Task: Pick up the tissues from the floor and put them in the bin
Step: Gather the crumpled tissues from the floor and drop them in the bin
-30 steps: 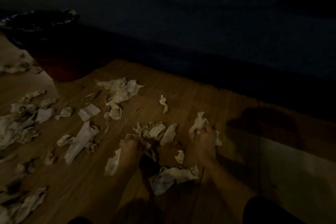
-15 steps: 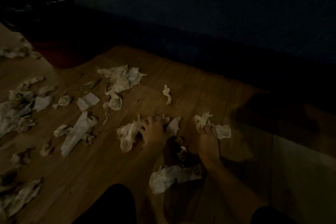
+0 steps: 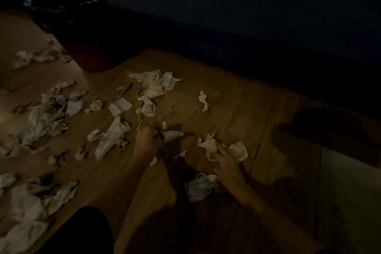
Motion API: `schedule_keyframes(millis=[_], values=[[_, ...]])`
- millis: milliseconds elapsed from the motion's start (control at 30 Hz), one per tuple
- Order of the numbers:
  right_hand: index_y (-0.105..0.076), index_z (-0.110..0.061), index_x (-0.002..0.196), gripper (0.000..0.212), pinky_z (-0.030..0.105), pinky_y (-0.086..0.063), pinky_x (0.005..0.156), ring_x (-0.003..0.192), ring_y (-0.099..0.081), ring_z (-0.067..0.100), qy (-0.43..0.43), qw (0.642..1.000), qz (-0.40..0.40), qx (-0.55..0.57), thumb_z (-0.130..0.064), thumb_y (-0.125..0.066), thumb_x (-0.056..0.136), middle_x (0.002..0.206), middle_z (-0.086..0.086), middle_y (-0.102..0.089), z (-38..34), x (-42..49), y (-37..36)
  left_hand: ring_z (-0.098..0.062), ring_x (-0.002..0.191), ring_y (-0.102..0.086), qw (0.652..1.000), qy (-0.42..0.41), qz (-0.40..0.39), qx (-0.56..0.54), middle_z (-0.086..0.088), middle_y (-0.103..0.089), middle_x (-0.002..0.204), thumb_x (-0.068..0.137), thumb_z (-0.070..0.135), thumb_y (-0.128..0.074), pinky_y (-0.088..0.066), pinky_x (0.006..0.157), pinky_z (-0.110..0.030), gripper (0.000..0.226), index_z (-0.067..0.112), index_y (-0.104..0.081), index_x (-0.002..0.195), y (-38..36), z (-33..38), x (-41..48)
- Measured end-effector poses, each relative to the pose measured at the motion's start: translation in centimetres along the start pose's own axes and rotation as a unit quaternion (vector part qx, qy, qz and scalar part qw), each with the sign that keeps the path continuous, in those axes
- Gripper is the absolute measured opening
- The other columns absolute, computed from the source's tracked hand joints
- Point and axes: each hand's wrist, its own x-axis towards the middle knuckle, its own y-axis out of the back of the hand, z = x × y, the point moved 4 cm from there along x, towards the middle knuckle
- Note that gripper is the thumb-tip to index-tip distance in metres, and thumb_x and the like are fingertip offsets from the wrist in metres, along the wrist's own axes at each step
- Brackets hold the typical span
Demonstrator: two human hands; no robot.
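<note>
Both hands reach down; left hand [image 3: 146, 138] and right hand [image 3: 225, 160] clutch tissues [image 3: 222, 147].

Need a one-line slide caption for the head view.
Both hands, left hand and right hand, gather crumpled tissues off a dim wooden floor; lined bin behind.

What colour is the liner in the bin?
Black and glossy; the bin liner shows in the head view.

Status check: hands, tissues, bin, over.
Left hand and right hand each closed on crumpled tissues. Many tissues left on wooden floor. Bin far left, path open.
</note>
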Motion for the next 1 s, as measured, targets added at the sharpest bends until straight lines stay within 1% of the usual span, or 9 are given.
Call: schedule_keyframes(millis=[200,267,333,433,600,700,800,867,1000], values=[[-0.068,-0.008,0.102,0.020,0.026,-0.048,0.076,0.101,-0.057,0.024,-0.068,0.987,0.023,0.146,-0.003,-0.058,0.086,0.112,0.011,-0.058,-2.5,-0.8,3.6,-0.038,0.107,-0.050,0.992,-0.044,0.005,0.117,-0.018,-0.048,0.120,0.083,0.005,-0.056,-0.046,0.080,-0.045,0.040,0.018,-0.053,0.121,-0.7,-2.4,-2.0],[-0.064,-0.015,0.108,0.021,0.029,-0.044,0.082,0.112,-0.050,0.026,-0.068,0.992,0.011,0.105,-0.020,-0.058,0.089,0.120,0.009,-0.052,-3.9,-2.7,3.1,-0.037,0.111,-0.049,0.989,-0.061,-0.026,0.129,-0.017,-0.046,0.126,0.086,0.012,-0.052,-0.048,0.087,-0.045,0.037,0.026,-0.054,0.120,-2.1,-1.8,-2.5],[-0.051,-0.028,0.122,0.032,0.044,-0.040,0.095,0.125,-0.036,0.030,-0.067,0.997,-0.045,-0.019,-0.037,-0.051,0.091,0.134,0.004,-0.042,-4.5,-5.5,1.1,-0.041,0.122,-0.040,0.985,-0.083,-0.070,0.133,-0.016,-0.036,0.138,0.088,0.020,-0.051,-0.045,0.093,-0.048,0.036,0.030,-0.052,0.123,-4.1,-0.5,-3.3],[-0.047,-0.031,0.123,0.033,0.052,-0.047,0.088,0.119,-0.043,0.031,-0.043,0.995,-0.011,-0.093,-0.035,-0.049,0.091,0.128,0.002,-0.051,-5.4,-9.0,-1.0,-0.049,0.133,-0.022,0.971,-0.090,-0.121,0.184,-0.013,-0.017,0.150,0.087,0.041,-0.053,-0.044,0.092,-0.052,0.035,0.035,-0.053,0.121,-6.6,1.4,-4.4],[-0.064,-0.019,0.105,0.026,0.028,-0.051,0.077,0.100,-0.043,0.016,0.031,0.997,0.066,0.013,-0.028,-0.050,0.085,0.103,0.003,-0.063,-6.3,-9.7,-1.0,-0.033,0.121,-0.042,0.985,-0.073,-0.098,0.123,-0.009,-0.041,0.139,0.091,0.013,-0.047,-0.045,0.094,-0.043,0.030,0.018,-0.059,0.117,-7.1,0.9,-5.1],[-0.067,-0.012,0.097,0.047,0.027,-0.045,0.077,0.097,-0.039,0.014,0.043,0.997,0.037,0.060,-0.046,-0.037,0.086,0.101,0.009,-0.062,-6.1,-7.8,-0.6,-0.033,0.119,-0.045,0.987,-0.071,-0.090,0.114,-0.012,-0.049,0.131,0.088,0.000,-0.041,-0.042,0.095,-0.042,0.039,0.014,-0.055,0.122,-5.5,-0.5,-5.3],[-0.070,-0.012,0.091,0.019,0.034,-0.055,0.077,0.097,-0.054,0.021,0.051,0.997,0.022,0.050,-0.019,-0.057,0.079,0.098,0.011,-0.066,-7.0,-5.2,-0.2,-0.031,0.109,-0.055,0.990,-0.060,-0.090,0.085,-0.014,-0.061,0.115,0.086,0.004,-0.049,-0.043,0.087,-0.036,0.025,0.008,-0.063,0.107,-2.5,-2.7,-5.8],[-0.068,-0.013,0.101,0.024,0.040,-0.052,0.089,0.106,-0.056,0.028,0.075,0.995,0.005,0.062,-0.012,-0.061,0.078,0.113,0.012,-0.063,-8.7,-3.0,-0.2,-0.029,0.100,-0.060,0.995,-0.031,-0.069,0.064,-0.012,-0.067,0.103,0.085,0.009,-0.056,-0.044,0.079,-0.032,0.015,0.009,-0.067,0.094,0.8,-5.0,-5.9],[-0.065,-0.007,0.110,0.030,0.035,-0.040,0.100,0.116,-0.052,0.029,0.121,0.992,0.008,0.046,-0.011,-0.041,0.092,0.124,0.015,-0.059,-13.6,2.4,1.1,-0.026,0.093,-0.066,0.998,-0.012,-0.003,0.062,-0.010,-0.070,0.101,0.080,0.008,-0.063,-0.053,0.076,-0.033,0.013,0.015,-0.072,0.087,8.9,-9.2,-5.6]])
